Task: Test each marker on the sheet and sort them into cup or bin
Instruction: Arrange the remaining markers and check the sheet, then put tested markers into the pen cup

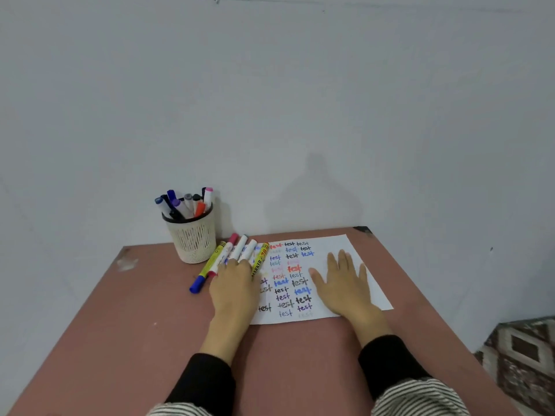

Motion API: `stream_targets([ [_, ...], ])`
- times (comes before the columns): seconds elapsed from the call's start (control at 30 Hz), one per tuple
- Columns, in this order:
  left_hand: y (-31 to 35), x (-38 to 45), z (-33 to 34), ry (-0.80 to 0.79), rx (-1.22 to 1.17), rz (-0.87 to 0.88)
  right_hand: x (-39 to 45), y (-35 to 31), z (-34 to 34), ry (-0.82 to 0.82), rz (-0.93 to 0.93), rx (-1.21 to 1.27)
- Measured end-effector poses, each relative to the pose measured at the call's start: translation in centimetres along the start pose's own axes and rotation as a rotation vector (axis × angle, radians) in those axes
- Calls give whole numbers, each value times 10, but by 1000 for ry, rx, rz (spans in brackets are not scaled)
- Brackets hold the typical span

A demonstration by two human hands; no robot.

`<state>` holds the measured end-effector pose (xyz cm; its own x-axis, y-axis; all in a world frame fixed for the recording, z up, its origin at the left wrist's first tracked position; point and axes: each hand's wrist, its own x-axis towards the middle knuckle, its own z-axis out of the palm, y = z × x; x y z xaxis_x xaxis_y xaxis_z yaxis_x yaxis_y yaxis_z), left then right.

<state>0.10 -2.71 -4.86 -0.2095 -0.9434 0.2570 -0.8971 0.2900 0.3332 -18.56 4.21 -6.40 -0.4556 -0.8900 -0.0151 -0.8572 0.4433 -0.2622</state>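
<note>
**A:** Start at the left. What stands there?

**B:** A cream mesh cup (193, 238) near the back left of the reddish tabletop (120, 310), close to the wall. It is full of markers standing upright, with blue, purple, grey, orange and pink caps showing above the rim.

**A:** And beside it?

**B:** Just right of the cup lies a row of loose markers (237, 253), side by side on the tabletop. The leftmost is a yellow marker with a blue cap (205, 270), cap end toward the person. Then come one with a pink end, two white-bodied ones, and a yellow and red one at the sheet's left edge.

**A:** The left hand?

**B:** The left hand (235, 283) lies palm down over the near ends of those markers, fingers stretched forward across them. Whether it grips any of them I cannot tell; the fingers look flat, not curled.

**A:** Moving right?

**B:** The white sheet (339, 244) lies flat, its left edge under the left hand. Its left half is covered with the word "test" in black, blue, red, pink and purple.

**A:** The right hand?

**B:** The right hand (342, 283) rests flat on the blank right part of the sheet, fingers spread, holding nothing. Both arms wear black cuffs under striped sleeves.
</note>
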Motion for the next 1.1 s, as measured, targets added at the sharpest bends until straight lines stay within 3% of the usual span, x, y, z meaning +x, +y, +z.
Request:
stream_targets([
  [0.23,4,-3,8,88,112,225,6,13,-1,20,-58,74],
  [0.3,8,-4,8,108,55,281,4,9,-5,161,-104,347],
  [0.37,11,-7,9,104,-32,359,-2,0,-14,318,-64,787],
  [0.4,12,-9,10,83,-94,400,-5,-5,-18,346,-24,976],
  [0.47,14,-12,13,18,-216,473,-5,-10,-23,304,30,1104],
  [0.57,14,-16,17,-61,-298,533,-5,-13,-19,204,23,1138],
  [0.73,22,-20,12,-93,-210,516,-2,-17,-18,217,6,1235],
  [0.9,29,-25,2,-127,-122,534,2,-11,-15,197,34,1188],
  [1.1,33,-29,2,-290,-116,550,3,-7,-13,293,43,972],
])
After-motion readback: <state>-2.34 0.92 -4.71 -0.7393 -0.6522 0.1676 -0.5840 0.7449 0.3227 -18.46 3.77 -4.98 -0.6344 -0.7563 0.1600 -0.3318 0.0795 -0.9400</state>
